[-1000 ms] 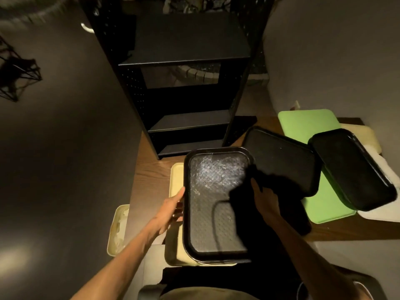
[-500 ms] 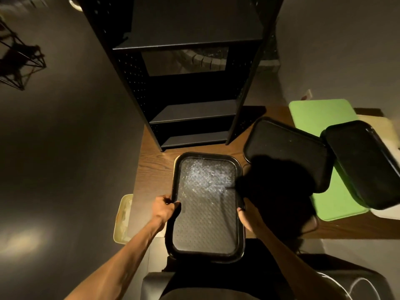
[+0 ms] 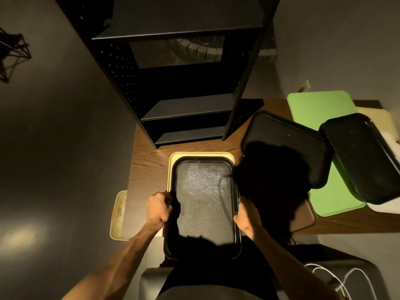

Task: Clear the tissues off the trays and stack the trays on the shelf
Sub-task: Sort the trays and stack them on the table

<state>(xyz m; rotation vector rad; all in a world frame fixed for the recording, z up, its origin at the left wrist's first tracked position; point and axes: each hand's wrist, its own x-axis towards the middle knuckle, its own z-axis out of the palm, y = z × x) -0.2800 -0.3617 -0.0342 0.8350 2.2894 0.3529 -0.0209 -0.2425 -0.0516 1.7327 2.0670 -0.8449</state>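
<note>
1. While the black tray (image 3: 204,204) lay lengthwise over a cream tray (image 3: 173,158) at the near edge of the wooden table (image 3: 145,169), both hands held it by its long sides: the left hand (image 3: 158,207) curled over the left rim, the right hand (image 3: 245,213) clasping the right rim.
2. No tissue showed on this tray, only a pale sheen on its textured bottom, so the step in hand looked like carrying a cleared tray to the shelf (image 3: 186,109).
3. The next move seemed to call for lifting the tray level, keeping both grips even, and sliding it forward onto one of the shelf's boards, which stood just beyond the cream tray.
4. To the right, two more black trays (image 3: 285,139) (image 3: 365,156) lay overlapping a green tray (image 3: 311,109), with a pale one partly hidden beneath them; whether any tissue remained there could not be told.
5. A small cream bin (image 3: 118,215) sat beside the table's left edge, apparently with crumpled white material inside.
6. The room was dim, with a grey floor, a heavy shadow of the person across the table, and a white cable (image 3: 331,276) at lower right.
</note>
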